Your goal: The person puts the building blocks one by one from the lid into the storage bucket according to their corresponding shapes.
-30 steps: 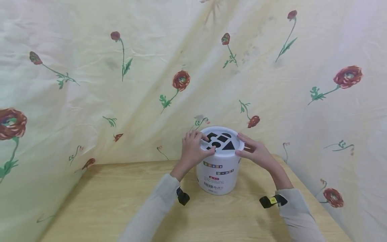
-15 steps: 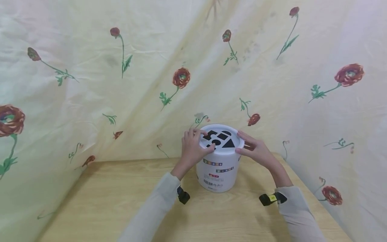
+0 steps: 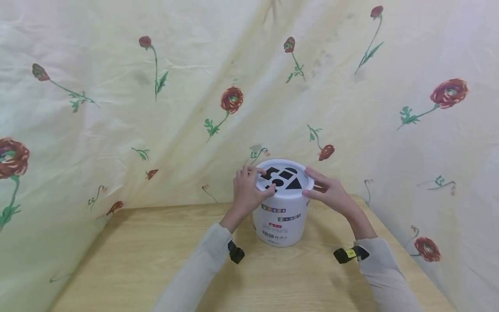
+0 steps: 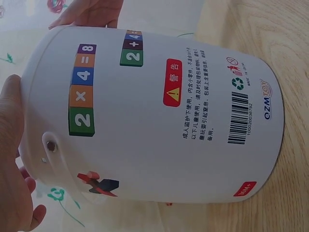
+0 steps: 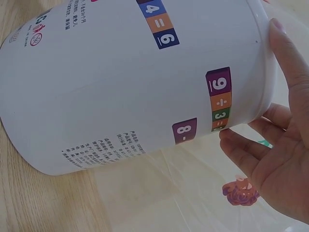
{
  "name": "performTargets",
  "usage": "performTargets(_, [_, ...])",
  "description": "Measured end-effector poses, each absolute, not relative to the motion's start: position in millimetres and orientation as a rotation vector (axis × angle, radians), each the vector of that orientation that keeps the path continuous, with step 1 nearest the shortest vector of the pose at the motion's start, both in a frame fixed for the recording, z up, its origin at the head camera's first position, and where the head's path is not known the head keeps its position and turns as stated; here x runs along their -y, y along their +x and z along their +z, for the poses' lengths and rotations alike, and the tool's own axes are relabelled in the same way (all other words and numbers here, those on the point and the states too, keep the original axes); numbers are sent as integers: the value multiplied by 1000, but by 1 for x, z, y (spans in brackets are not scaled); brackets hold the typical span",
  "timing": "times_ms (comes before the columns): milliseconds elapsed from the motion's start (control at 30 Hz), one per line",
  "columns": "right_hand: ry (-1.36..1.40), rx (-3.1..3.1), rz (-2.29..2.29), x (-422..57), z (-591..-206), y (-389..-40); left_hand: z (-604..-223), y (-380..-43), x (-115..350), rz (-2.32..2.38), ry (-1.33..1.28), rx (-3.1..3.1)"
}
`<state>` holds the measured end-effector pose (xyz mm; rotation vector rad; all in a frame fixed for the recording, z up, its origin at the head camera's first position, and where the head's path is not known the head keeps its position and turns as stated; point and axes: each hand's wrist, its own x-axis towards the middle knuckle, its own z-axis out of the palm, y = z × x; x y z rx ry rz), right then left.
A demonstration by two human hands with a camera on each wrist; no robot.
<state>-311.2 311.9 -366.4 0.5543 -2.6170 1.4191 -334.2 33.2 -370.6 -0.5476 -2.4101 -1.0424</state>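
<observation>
A white toy bucket [image 3: 280, 225] stands upright on the wooden table, its side printed with coloured number sums, warning text and a barcode [image 4: 239, 118]. Its lid [image 3: 288, 193] carries several black cut-out shapes, among them a triangle and a circle. My left hand [image 3: 247, 190] grips the lid's left edge, thumb and fingertips reaching over the top. On the opposite side my right hand [image 3: 331, 195] holds the rim, thumb toward the front and fingers farther back. In the right wrist view, some fingers [image 5: 241, 147] lie beside the bucket's wall below the rim.
The light wooden table [image 3: 156, 260] extends to the left and in front of the bucket. A flower-printed cloth [image 3: 187, 108] hangs close behind the bucket and along both sides. A handle pivot [image 4: 50, 145] sits below the rim in the left wrist view.
The head view has shifted slightly, so the scene sits a little higher. Both hands keep their places on the lid and rim, and the bucket stands in the same spot.
</observation>
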Motion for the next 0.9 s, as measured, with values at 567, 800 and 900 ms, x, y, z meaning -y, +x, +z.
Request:
performTargets(567, [616, 2637, 1391, -311, -363, -312, -384, -335, -2, -1037, -536, 2311])
performTargets(800, [547, 2671, 1169, -324, -369, -313, -399, -340, 31, -901, -595, 2329])
performTargets(900, [474, 2688, 1091, -335, -376, -311, -409, -341, 44, -801, -626, 2356])
